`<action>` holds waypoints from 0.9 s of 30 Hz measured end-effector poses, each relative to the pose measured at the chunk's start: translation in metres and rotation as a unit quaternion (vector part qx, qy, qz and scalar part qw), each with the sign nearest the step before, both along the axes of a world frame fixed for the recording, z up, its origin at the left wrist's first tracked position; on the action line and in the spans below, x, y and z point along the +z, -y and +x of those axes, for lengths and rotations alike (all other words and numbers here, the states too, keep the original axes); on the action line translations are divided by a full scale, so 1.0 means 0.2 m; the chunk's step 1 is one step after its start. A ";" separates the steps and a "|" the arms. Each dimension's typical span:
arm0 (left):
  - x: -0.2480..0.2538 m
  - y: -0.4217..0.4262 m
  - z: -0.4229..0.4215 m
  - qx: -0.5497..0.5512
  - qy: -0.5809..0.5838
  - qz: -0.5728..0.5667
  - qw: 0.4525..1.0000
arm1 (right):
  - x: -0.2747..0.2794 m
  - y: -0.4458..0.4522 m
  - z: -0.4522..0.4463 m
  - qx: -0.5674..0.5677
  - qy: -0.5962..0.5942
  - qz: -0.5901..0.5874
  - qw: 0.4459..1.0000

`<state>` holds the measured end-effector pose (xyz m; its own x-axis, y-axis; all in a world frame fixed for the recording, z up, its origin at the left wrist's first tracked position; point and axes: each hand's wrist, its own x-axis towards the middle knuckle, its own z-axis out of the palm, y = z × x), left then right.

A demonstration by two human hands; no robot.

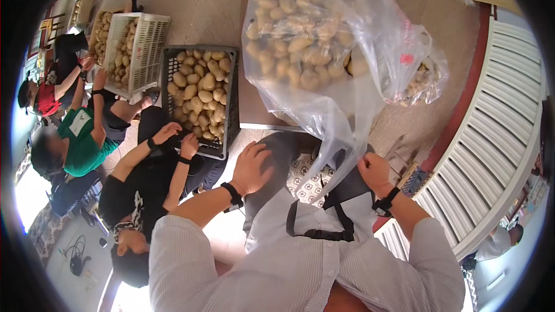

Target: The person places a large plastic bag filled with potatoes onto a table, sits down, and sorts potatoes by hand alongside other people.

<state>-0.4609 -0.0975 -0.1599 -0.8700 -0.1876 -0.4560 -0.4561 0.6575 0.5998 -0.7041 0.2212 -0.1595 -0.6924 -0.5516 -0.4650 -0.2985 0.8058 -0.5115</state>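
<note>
Grip: left hand (252, 167) spread, near bag (332, 110) | right hand (376, 172) curled beside bag, pinch unclear | counter (252, 101) beneath bag, apparently bearing potatoes (309, 52)

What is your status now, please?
Left bare hand: resting on grey trouser leg. Right bare hand: at lap, grip unclear. Transparent plastic bag of brown potatoes: on brown flat surface. Loose plastic flaps hang between hands.
</note>
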 end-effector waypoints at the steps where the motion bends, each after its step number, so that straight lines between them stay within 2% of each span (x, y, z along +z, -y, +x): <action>1: -0.02 0.03 -0.01 0.012 -0.040 0.008 0.999 | -0.04 -0.02 -0.01 -0.005 -0.011 -0.017 1.000; 8: -0.25 0.21 0.04 0.004 -0.086 0.093 0.992 | -0.17 -0.08 -0.03 -0.001 -0.068 -0.119 0.991; 10: -0.33 0.27 0.04 -0.012 -0.113 0.089 0.989 | -0.20 -0.09 -0.05 0.039 -0.124 -0.139 0.982; 13: -0.41 0.32 0.03 -0.025 -0.107 0.145 0.983 | -0.26 -0.13 -0.03 0.029 -0.154 -0.155 0.975; 17: -0.48 0.36 0.01 -0.054 -0.099 0.161 0.980 | -0.33 -0.17 0.02 0.023 -0.212 -0.174 0.961; 21: -0.42 0.29 0.10 -0.050 -0.152 0.097 0.982 | -0.31 -0.15 0.07 0.016 -0.267 -0.161 0.950; 23: -0.39 0.23 0.19 -0.036 -0.180 0.070 0.981 | -0.26 -0.08 0.04 0.067 -0.211 -0.187 0.957; 25: -0.33 0.17 0.26 -0.023 -0.201 0.015 0.979 | -0.27 0.00 -0.05 0.064 -0.160 -0.247 0.953; 27: -0.31 0.15 0.32 -0.026 -0.221 -0.021 0.975 | -0.15 0.17 -0.15 0.026 -0.192 -0.218 0.957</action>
